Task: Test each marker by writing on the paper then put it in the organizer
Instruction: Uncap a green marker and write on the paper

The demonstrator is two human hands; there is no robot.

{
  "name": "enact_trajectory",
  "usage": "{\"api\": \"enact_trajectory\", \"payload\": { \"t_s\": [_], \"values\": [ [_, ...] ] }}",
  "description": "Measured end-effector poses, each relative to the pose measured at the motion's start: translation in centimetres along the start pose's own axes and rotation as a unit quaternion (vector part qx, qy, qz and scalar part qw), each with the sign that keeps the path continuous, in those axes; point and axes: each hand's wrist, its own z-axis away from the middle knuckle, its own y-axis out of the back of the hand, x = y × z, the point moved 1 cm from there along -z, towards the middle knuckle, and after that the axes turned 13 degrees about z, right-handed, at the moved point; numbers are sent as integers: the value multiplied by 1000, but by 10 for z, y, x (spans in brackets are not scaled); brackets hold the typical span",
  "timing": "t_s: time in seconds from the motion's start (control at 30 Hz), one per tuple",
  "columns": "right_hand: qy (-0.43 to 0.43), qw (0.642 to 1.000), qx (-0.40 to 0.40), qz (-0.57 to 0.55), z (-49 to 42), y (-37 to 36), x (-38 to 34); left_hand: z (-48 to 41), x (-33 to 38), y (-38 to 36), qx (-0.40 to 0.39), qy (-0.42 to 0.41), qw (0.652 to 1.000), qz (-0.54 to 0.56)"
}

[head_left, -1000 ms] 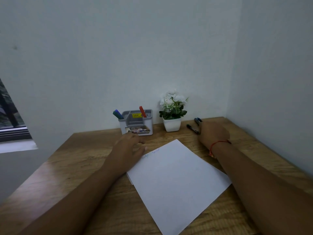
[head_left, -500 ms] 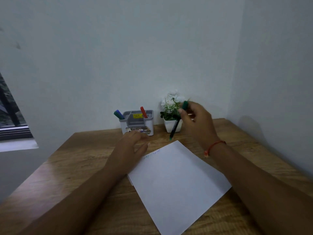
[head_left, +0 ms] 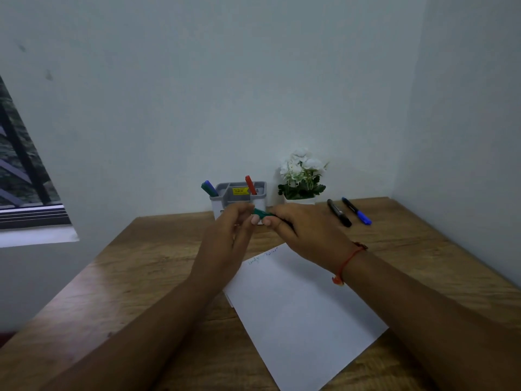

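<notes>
A green marker (head_left: 261, 213) is held level above the desk, in front of the organizer. My right hand (head_left: 307, 232) grips its barrel, and the fingertips of my left hand (head_left: 228, 238) pinch its green cap end. White paper (head_left: 304, 311) lies under my hands, with small scribbles near its far corner. The grey organizer (head_left: 239, 190) stands at the back with a blue marker (head_left: 209, 188) and a red marker (head_left: 250, 184) in it. A black marker (head_left: 339, 213) and another blue marker (head_left: 357, 211) lie on the desk to the right.
A white pot of white flowers (head_left: 303, 176) stands right of the organizer, against the wall. The wooden desk (head_left: 141, 263) fits into a corner, with walls behind and to the right. A window (head_left: 19, 176) is at the left.
My right hand lifted the green marker from the desk's back right and brought it to the centre. My left hand rose off the paper and took hold of the cap end.
</notes>
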Motion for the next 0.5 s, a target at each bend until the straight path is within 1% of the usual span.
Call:
{"api": "enact_trajectory", "payload": {
  "t_s": [0.1, 0.27, 0.37, 0.5],
  "values": [
    [2, 1000, -20, 13, 1, -5, -1, -1, -4, 2, -5, -8, 1000, 1],
    [-8, 999, -19, 49, 3, -5, -1, -2, -6, 4, -18, -10, 1000, -2],
    [-14, 998, -50, 32, 3, -4, -1, -2, -7, 3, -13, 15, 999, 30],
    [-61, 995, -83, -16, 5, -6, 7, -5, -10, 5, 46, 80, 992, 88]
  ]
}}
